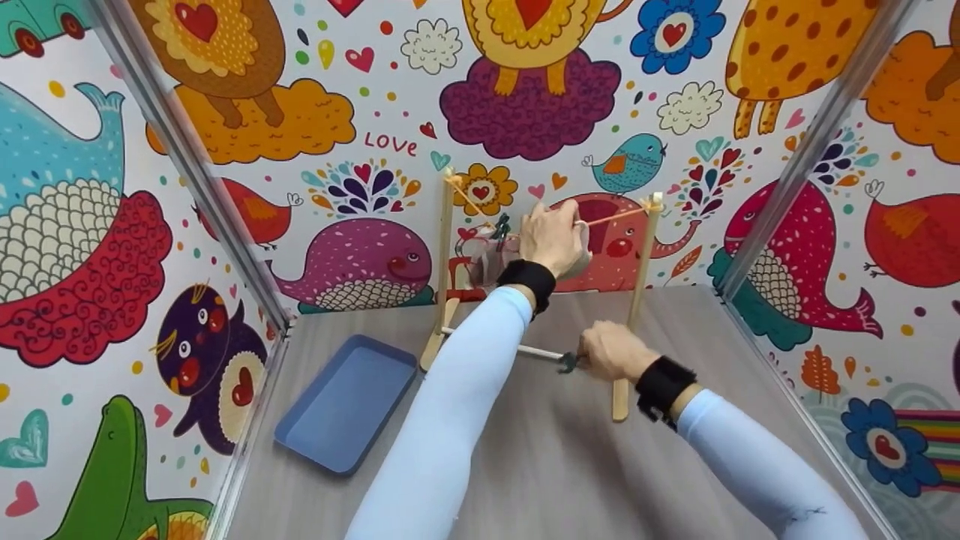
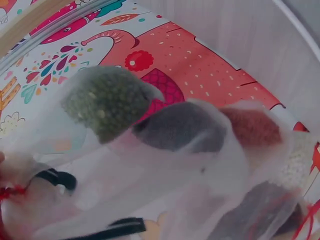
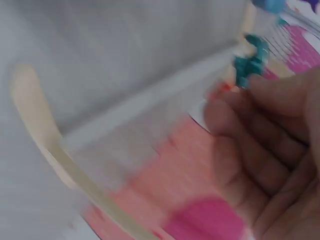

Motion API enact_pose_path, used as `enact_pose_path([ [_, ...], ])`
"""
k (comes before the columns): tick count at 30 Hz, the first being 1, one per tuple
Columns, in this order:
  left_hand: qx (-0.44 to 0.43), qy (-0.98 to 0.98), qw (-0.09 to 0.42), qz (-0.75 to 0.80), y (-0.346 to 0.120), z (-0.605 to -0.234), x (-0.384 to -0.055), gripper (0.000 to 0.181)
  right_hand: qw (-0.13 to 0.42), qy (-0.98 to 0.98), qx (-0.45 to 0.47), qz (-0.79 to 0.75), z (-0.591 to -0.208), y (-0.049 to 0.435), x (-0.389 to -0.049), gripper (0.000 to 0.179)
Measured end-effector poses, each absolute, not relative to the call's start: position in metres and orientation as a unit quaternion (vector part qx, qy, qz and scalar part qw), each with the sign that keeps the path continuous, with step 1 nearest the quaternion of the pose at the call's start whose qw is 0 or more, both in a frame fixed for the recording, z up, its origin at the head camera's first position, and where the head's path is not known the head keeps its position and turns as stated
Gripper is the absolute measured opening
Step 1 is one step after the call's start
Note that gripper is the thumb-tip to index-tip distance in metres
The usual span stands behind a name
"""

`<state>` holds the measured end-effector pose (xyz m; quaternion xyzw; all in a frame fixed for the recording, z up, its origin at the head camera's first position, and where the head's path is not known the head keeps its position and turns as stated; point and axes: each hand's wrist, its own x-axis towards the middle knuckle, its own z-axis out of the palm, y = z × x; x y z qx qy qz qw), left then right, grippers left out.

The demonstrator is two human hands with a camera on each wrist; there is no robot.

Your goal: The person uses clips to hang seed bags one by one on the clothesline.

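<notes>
My left hand (image 1: 551, 232) is raised at an orange string (image 1: 615, 217) between two wooden posts and grips the gauzy top of a white mesh bag (image 1: 582, 251). In the left wrist view several sheer bags hang together: one with green beans (image 2: 112, 100), one with dark contents (image 2: 182, 127), one with reddish contents (image 2: 255, 127). Dark clips (image 2: 62, 179) show among them. Lower down, in front of the right post, my right hand (image 1: 615, 349) pinches a small green clip (image 3: 250, 60) between thumb and forefinger; its other fingers are curled.
The wooden stand has a left post (image 1: 444, 255), a right post (image 1: 643, 262) and a white crossbar (image 1: 540, 352) low between them. A blue-grey tray (image 1: 345, 405) lies on the table (image 1: 540, 465) to the left. Cartoon-printed walls (image 1: 420, 120) enclose the back and sides.
</notes>
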<state>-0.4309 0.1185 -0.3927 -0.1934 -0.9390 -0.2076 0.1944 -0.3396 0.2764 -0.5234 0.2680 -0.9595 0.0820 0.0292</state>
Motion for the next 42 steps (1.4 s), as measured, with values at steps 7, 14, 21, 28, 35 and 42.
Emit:
enact_pose_path([
  [7, -0.189, -0.943, 0.207, -0.179, 0.12, -0.394, -0.423, 0.021, 0.066, -0.977, 0.204, 0.001, -0.413, 0.29, -0.351, 0.016],
  [14, -0.192, -0.948, 0.196, -0.159, 0.122, -0.393, -0.418, 0.023, 0.155, -0.967, 0.191, -0.069, -0.322, 0.285, -0.349, 0.014],
  [21, -0.187, -0.948, 0.202, -0.159, 0.121, -0.391, -0.418, 0.021, 0.151, -0.957, 0.213, -0.123, -0.307, 0.269, -0.376, 0.015],
  [28, -0.199, -0.939, 0.229, -0.164, 0.115, -0.4, -0.417, 0.021, 0.139, -0.958, 0.238, -0.078, -0.322, 0.268, -0.393, 0.008],
  [35, -0.217, -0.924, 0.277, -0.151, 0.105, -0.407, -0.421, 0.02, 0.17, -0.952, 0.25, -0.043, -0.335, 0.277, -0.397, 0.02],
  [42, -0.302, -0.868, 0.332, -0.211, 0.08, -0.429, -0.407, 0.023, 0.321, -0.926, 0.195, 0.046, -0.388, 0.294, -0.389, 0.038],
])
